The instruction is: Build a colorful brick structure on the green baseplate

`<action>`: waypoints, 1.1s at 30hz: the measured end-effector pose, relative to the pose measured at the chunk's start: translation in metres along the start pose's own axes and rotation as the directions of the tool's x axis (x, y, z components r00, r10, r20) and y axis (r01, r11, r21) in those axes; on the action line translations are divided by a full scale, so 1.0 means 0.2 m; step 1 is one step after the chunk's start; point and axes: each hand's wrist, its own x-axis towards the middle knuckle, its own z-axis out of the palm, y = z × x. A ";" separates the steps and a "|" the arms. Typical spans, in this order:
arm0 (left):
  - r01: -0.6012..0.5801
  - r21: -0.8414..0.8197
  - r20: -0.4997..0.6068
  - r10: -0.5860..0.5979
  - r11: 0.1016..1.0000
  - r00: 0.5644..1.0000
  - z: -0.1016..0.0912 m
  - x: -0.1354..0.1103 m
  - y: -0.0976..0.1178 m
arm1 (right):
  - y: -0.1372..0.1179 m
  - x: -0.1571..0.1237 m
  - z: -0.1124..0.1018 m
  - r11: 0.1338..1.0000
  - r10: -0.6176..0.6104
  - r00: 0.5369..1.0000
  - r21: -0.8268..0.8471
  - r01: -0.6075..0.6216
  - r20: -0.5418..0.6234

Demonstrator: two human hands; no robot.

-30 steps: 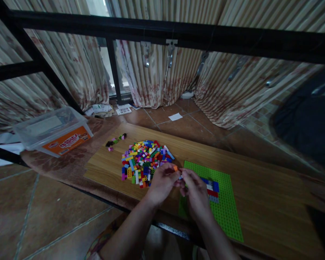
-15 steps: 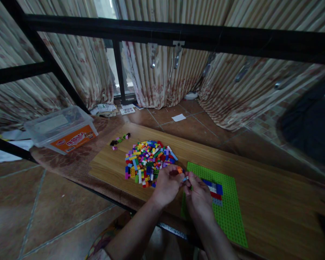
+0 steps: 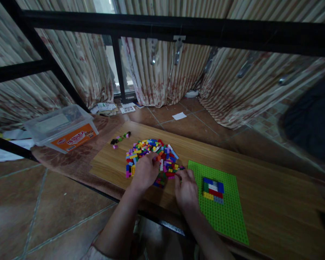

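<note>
Over the pile of mixed toy bricks [image 3: 169, 153], my left hand [image 3: 144, 171] is closed, thumb and fingers pinched at a small orange brick [image 3: 158, 158]. My right hand [image 3: 187, 187] is at the pile's right edge with its fingers curled together; whatever is between the fingertips is too small or hidden to make out. Just right of that hand lies a green baseplate [image 3: 224, 220]. On it sits a flat block of joined bricks [image 3: 215, 194] in blue, white, green, red, yellow and grey. My left hand covers part of the pile.
A wooden board [image 3: 270, 202] lies under everything. Several black, green and pink pieces [image 3: 120, 139] form a small group at its far left. Beyond stands a clear plastic box [image 3: 62, 126] with an orange label. A black metal rail [image 3: 162, 25] crosses before the curtains.
My hands have moved apart from each other. The left went left over the pile with the orange brick, the right slightly left, uncovering the joined bricks on the baseplate.
</note>
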 end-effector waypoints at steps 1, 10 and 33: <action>-0.010 0.034 -0.004 0.010 0.999 1.000 0.00 0.00 0.00 | 0.00 0.00 0.02 1.000 -0.017 1.000 0.001 0.017 -0.008; -0.033 0.190 -0.027 0.039 0.981 0.999 0.00 0.00 -0.02 | 0.00 0.02 0.05 0.989 -0.141 0.990 -0.036 0.141 0.017; 0.010 0.278 -0.051 0.005 0.961 0.999 -0.06 0.01 -0.05 | -0.09 0.20 -0.06 0.977 -0.209 0.976 -0.022 0.211 0.068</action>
